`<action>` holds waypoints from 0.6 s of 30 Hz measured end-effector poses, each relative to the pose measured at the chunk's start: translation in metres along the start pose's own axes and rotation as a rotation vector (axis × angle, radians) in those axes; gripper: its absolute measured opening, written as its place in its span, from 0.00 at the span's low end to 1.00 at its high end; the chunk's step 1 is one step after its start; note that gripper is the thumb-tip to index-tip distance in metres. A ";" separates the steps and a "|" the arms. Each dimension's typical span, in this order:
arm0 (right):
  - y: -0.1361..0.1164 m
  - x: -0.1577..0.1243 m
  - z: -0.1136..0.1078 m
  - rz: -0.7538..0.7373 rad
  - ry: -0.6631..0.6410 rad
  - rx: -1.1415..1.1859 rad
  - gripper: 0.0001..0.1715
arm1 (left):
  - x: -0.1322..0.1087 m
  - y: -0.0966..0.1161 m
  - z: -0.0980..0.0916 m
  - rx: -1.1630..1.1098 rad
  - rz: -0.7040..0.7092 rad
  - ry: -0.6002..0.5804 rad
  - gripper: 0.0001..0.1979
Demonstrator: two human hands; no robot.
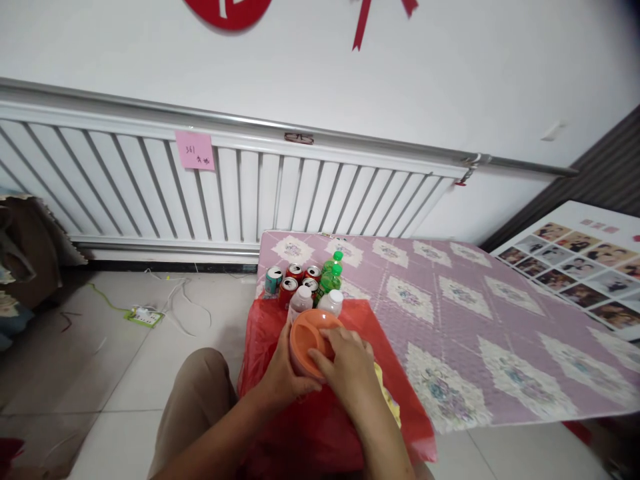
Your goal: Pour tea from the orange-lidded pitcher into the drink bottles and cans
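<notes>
A round plastic container (299, 365) with an orange lid (304, 331) is held above a red plastic bag (390, 407). My left hand (283, 375) wraps round the container's left side, fingers and thumb closed against it. From the right, my right hand (350, 363) grips the top, with its thumb and fingers on the lid's raised middle; the palm hides part of the rim. Just beyond are two white-capped bottles (301, 300), several opened drink cans (289, 287) and green-capped bottles (333, 275). A yellow patterned cloth (387, 393) shows partly beside my right wrist.
A purple flowered cover (410, 300) spreads to the right, with a photo board (580, 263) at its far end. Behind stands a white radiator (240, 193) bearing a pink note (195, 151). A power strip (145, 316) with loose cables lies on the tiled floor at left.
</notes>
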State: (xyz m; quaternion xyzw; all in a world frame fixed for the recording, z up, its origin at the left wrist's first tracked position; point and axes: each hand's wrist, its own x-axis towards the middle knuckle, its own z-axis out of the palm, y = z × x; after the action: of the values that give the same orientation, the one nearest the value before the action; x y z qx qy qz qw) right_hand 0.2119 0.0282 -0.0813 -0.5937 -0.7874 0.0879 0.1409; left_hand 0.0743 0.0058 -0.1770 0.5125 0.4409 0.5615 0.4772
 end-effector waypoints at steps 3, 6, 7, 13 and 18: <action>0.000 0.001 0.000 0.003 0.003 0.007 0.13 | -0.001 -0.001 0.001 -0.004 -0.001 0.019 0.65; 0.002 -0.001 0.004 0.013 0.043 0.074 0.14 | -0.001 -0.003 0.002 -0.025 0.006 0.017 0.63; 0.004 -0.003 0.006 0.011 0.077 0.121 0.16 | -0.001 -0.003 0.002 -0.028 0.013 0.015 0.62; 0.038 -0.021 0.019 0.100 0.364 0.523 0.30 | -0.006 -0.023 -0.009 0.101 0.062 -0.015 0.64; 0.069 -0.041 0.035 0.301 0.284 0.824 0.30 | -0.020 -0.061 -0.030 0.553 -0.025 -0.056 0.65</action>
State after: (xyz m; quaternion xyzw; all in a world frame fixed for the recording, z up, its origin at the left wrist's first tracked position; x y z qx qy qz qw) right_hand 0.2733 0.0095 -0.1398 -0.6019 -0.5647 0.3310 0.4574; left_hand 0.0504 -0.0050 -0.2426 0.6331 0.5704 0.3995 0.3379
